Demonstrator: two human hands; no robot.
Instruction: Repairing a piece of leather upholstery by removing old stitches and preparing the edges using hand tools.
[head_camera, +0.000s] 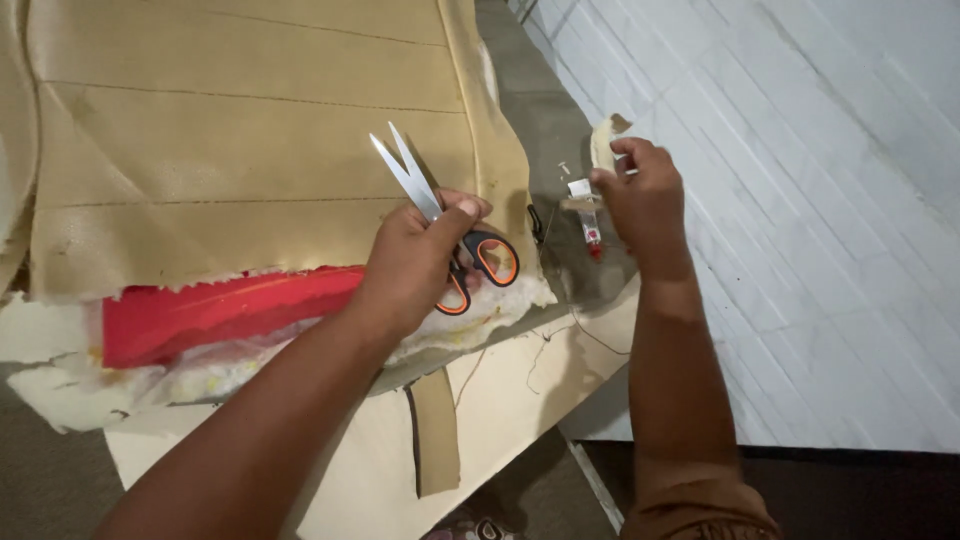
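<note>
Tan cover (250, 150): spread flat, frayed lower edge over red panel (220, 310) and foam (80, 385). Left hand (415, 255): gripping scissors (440, 225), blades parted, over the cover's right edge. Right hand (640, 195): pinching scrap (603, 140) beyond that edge, above bare desk (545, 120).

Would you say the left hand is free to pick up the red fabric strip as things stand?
Probably not: the left hand holds the scissors, blades open, so its grip is full, though the red fabric strip lies uncovered close beside it.

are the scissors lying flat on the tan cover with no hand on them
No, the left hand grips the scissors by their orange-and-black handles, blades open and pointing up over the tan cover.
</note>
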